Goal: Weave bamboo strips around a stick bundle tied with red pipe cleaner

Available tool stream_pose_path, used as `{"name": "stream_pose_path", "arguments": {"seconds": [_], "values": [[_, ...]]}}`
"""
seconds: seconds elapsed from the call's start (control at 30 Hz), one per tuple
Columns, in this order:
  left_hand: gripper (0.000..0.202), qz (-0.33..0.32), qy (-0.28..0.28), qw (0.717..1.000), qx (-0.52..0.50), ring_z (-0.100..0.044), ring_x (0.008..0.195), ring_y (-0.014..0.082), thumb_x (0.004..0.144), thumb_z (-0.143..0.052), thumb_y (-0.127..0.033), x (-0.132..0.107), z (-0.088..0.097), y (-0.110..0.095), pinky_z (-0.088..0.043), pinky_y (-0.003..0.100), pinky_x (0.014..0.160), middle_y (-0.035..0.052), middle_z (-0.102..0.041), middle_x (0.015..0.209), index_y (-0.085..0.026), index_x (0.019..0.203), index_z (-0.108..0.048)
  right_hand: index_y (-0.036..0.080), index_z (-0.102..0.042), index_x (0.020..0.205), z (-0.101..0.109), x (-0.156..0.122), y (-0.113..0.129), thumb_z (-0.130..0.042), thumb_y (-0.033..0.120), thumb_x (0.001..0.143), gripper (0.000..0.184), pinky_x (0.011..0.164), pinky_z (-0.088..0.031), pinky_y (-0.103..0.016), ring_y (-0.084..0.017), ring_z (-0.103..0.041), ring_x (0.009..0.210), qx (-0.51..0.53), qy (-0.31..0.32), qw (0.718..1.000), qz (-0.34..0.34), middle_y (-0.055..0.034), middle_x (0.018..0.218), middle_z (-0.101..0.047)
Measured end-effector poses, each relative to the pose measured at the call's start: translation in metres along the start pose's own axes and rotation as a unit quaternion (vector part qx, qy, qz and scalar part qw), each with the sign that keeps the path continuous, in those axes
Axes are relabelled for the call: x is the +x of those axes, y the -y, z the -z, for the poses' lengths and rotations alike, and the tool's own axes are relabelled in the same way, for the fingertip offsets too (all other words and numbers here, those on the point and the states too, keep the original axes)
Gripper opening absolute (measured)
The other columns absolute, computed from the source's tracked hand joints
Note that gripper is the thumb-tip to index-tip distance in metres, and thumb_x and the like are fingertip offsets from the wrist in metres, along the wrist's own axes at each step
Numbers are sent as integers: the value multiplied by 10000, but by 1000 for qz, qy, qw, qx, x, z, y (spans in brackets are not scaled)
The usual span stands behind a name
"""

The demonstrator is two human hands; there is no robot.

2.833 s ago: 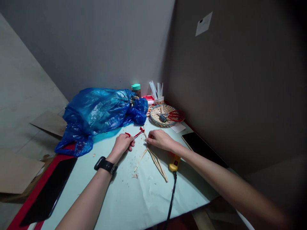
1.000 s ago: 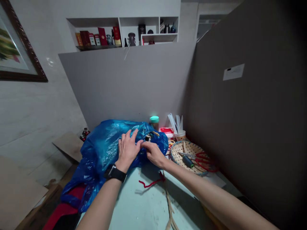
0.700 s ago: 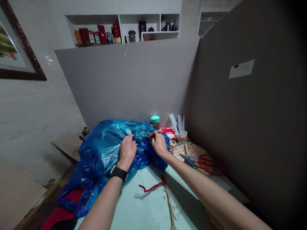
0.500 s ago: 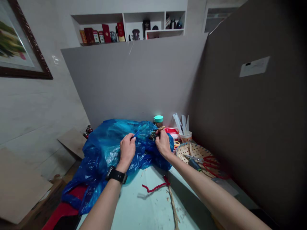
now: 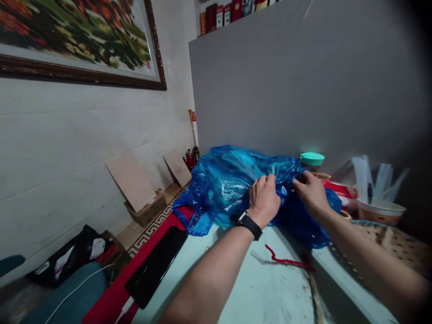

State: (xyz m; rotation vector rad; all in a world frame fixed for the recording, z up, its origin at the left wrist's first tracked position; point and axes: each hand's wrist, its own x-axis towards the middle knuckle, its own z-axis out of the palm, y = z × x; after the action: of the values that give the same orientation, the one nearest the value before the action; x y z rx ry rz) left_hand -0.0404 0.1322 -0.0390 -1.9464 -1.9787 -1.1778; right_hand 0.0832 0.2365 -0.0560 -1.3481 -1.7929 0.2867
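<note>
A crumpled blue plastic bag (image 5: 229, 180) lies across the far side of the pale green tabletop (image 5: 259, 292). My left hand (image 5: 265, 198), with a black watch on its wrist, is closed on the bag's film near the middle. At the bag's right part, my right hand (image 5: 312, 191) has its fingers pinched together on the gathered film; the fingertips are partly hidden. On the tabletop nearer me lies a twisted red strand (image 5: 285, 261) joined to a tan, fibrous stalk (image 5: 315, 292).
Behind my right hand stands a jar with a turquoise lid (image 5: 312, 158). A paper cup (image 5: 381, 211) of clear strips and a woven basket (image 5: 405, 243) are at right. A black phone (image 5: 157, 265) lies on the left edge. A grey panel (image 5: 286, 90) rises behind.
The view has swung left, bringing the phone into sight. My left hand has a fuller grip on the bag. My right hand stays at the bag's right part, its fingers now lower into the film.
</note>
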Motion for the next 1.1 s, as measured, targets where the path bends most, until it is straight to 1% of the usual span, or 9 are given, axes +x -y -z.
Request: {"name": "stream_pose_path", "arguments": {"seconds": [0.17,0.27,0.4,0.5,0.63,0.73,0.83,0.97,1.1], "values": [[778,-19,73,996,54,-608,893,212,784,-507,-96,2,0,-7,-459,310,770,73,-611,1011,-277,1468,-182,174,-531,754,10,2,8,-436,276,839,163,574,-310,-305,-230,-558,688,-162,34,986,31,-101,723,-588],[757,-18,115,990,78,-598,937,229,813,-515,-151,6,-4,-11,-452,334,799,78,-592,1032,-317,1470,-177,161,-569,749,16,2,12,-428,269,859,208,579,-305,-314,-262,-564,763,-223,53,972,53,-142,774,-593],[649,-2,143,983,112,-592,950,222,874,-447,-163,8,-10,-13,-443,342,806,90,-567,1064,-335,1455,-214,145,-623,800,20,2,12,-452,210,861,193,704,-367,-315,-269,-514,983,-259,39,952,157,-168,961,-587],[646,8,150,981,120,-587,954,225,888,-436,-171,6,-13,-13,-438,345,803,103,-556,1076,-325,1461,-182,132,-651,875,15,1,9,-485,227,858,191,748,-393,-292,-231,-539,925,-236,15,951,200,-140,955,-602],[625,8,141,985,104,-583,954,240,897,-409,-189,2,-15,-11,-431,359,792,116,-551,1083,-298,1463,-167,134,-654,904,6,4,1,-524,248,833,186,688,-397,-291,-221,-585,790,-168,9,974,152,-136,894,-643],[617,8,114,990,84,-590,927,246,885,-394,-185,0,-18,-10,-424,364,776,112,-566,1048,-285,1459,-189,145,-648,910,0,15,-4,-527,254,824,184,635,-375,-313,-254,-595,754,-174,50,978,102,-165,827,-671],[638,16,102,992,70,-600,894,249,867,-403,-180,1,-20,-10,-412,362,733,128,-575,1012,-297,1459,-193,166,-667,820,-7,28,-9,-530,264,794,172,584,-351,-325,-265,-588,702,-183,30,980,67,-192,764,-673],[634,41,107,992,57,-615,875,257,860,-400,-173,5,-24,-11,-396,366,692,148,-594,990,-318,1449,-218,197,-671,713,-13,33,-11,-468,297,786,238,535,-328,-335,-281,-549,614,-206,12,975,77,-203,662,-646],[691,54,120,990,47,-624,882,298,814,-464,-181,8,-30,-11,-393,391,677,187,-611,994,-257,1453,-214,206,-696,824,-10,21,-4,-446,356,820,292,514,-289,-348,-294,-572,660,-256,17,964,65,-232,766,-655]]}}
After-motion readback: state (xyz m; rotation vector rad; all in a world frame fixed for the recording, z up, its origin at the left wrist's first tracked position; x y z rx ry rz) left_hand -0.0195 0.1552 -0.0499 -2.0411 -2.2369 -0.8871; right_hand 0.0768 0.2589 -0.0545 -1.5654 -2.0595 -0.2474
